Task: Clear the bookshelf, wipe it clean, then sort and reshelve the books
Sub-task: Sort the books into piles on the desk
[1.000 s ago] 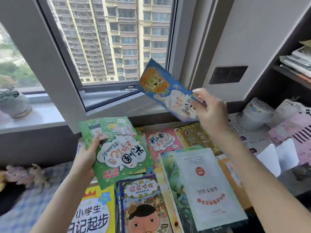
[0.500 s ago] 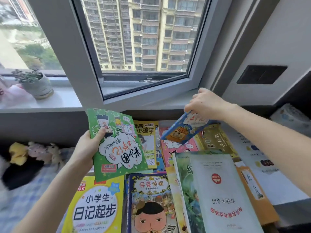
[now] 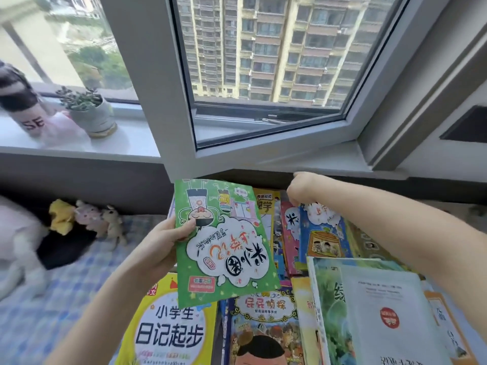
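Note:
My left hand [image 3: 163, 248] grips a green cartoon book [image 3: 224, 246] by its left edge and holds it upright above the pile. My right hand [image 3: 303, 191] reaches to the far side of the pile with fingers curled on the top edge of a blue cartoon book [image 3: 324, 238]. That book lies flat on a pink one [image 3: 288, 233]. Several more books cover the surface below: a yellow diary book [image 3: 168, 327], a detective picture book [image 3: 263, 325], a green book [image 3: 326, 299] and a white booklet [image 3: 387, 312]. No bookshelf is in view.
An open window sash [image 3: 263, 143] juts inward just above the books. On the sill stand a potted succulent [image 3: 92, 117] and a doll [image 3: 23, 106]. Small plush toys [image 3: 87, 219] lie on a blue checked blanket [image 3: 52, 312] at the left.
My right hand has brought the blue book down from in front of the window onto the pile's far side. The view has turned left. The green book stays in my left hand.

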`<state>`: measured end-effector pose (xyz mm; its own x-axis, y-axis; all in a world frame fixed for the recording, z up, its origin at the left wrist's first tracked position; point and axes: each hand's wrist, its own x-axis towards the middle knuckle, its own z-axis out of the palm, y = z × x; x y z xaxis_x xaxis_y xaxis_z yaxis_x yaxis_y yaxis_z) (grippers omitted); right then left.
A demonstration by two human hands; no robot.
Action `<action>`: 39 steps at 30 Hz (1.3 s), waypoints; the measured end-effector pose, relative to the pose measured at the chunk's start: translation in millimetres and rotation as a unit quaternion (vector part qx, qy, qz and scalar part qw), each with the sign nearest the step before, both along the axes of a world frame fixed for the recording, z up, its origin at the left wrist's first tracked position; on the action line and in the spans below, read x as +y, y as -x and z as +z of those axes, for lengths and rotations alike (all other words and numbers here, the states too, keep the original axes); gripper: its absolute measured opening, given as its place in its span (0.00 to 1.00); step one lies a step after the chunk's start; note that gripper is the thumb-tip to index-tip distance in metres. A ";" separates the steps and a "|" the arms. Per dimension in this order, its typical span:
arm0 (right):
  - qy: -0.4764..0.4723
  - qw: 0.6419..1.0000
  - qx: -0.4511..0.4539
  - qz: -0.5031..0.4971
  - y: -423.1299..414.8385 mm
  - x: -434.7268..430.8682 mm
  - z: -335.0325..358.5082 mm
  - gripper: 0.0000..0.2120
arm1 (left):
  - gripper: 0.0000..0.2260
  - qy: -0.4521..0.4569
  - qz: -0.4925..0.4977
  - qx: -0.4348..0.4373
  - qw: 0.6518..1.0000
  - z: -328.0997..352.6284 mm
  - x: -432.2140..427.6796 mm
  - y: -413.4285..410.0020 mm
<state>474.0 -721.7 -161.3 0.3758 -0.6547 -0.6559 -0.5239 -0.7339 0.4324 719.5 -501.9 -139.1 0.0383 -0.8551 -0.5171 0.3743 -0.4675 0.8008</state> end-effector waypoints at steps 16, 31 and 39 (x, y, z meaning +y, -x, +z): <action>-0.234 0.743 -0.458 -0.429 -5.7 43.6 -6.7 0.23 | 0.16 0.008 0.017 0.101 0.995 -11.8 -20.4 -6.3; 0.097 0.839 -0.515 -0.149 88.1 58.4 133.1 0.07 | 0.12 0.331 0.056 -0.599 0.727 -1.9 -79.4 97.2; 0.068 0.922 -0.361 -0.126 73.4 45.7 139.2 0.10 | 0.06 0.286 -0.303 -0.477 0.774 -2.4 -123.8 155.0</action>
